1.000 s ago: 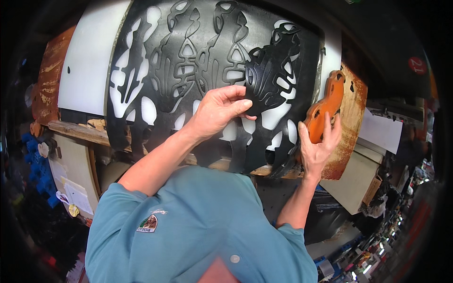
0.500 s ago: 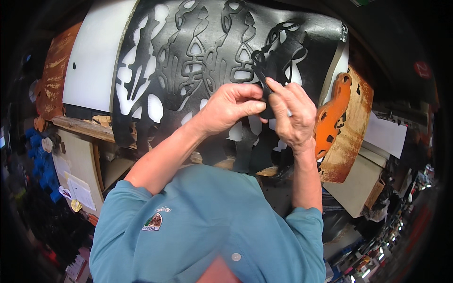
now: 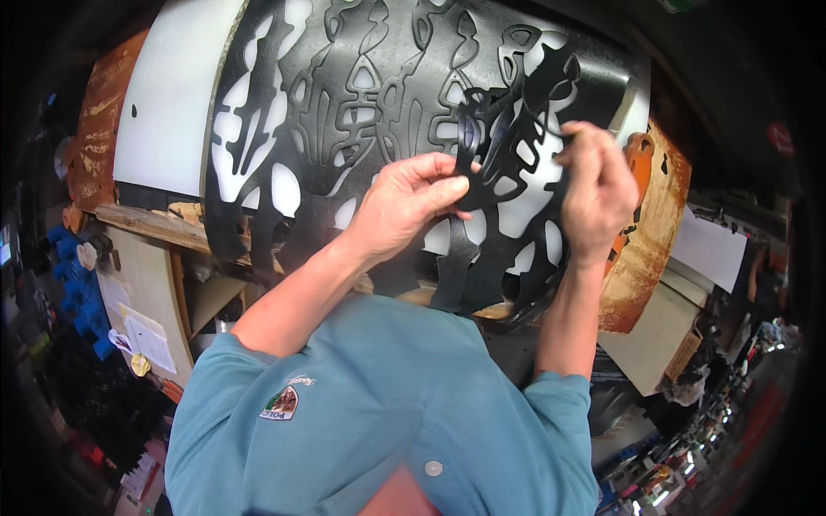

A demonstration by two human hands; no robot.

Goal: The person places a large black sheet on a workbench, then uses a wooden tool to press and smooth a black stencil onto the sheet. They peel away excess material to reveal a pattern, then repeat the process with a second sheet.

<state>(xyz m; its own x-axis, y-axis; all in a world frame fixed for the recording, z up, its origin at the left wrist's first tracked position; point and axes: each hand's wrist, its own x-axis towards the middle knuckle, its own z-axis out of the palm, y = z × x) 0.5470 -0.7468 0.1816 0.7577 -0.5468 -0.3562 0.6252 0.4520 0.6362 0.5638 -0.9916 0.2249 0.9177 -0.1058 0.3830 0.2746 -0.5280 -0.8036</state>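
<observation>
A large black leather-like sheet lies over a white board, cut through with rows of curved shapes and openings. Pinched between thumb and fingers of my left hand is a black cut-out piece with several openings, raised from the sheet and partly bent. My right hand is beside that piece on the right, its fingers curled together by a thin black strip. Motion blurs the right fingertips, so what they grip is hard to make out.
A white board extends to the left. On the right, an orange shape with openings rests against a worn brown board, partly behind my right hand. A wooden ledge runs along the near left edge. Blue objects stand lower left.
My hands have moved apart, the right one going right and slightly up. The black cut-out piece now shows spread out between them, with its openings visible. The sheet has shifted slightly.
</observation>
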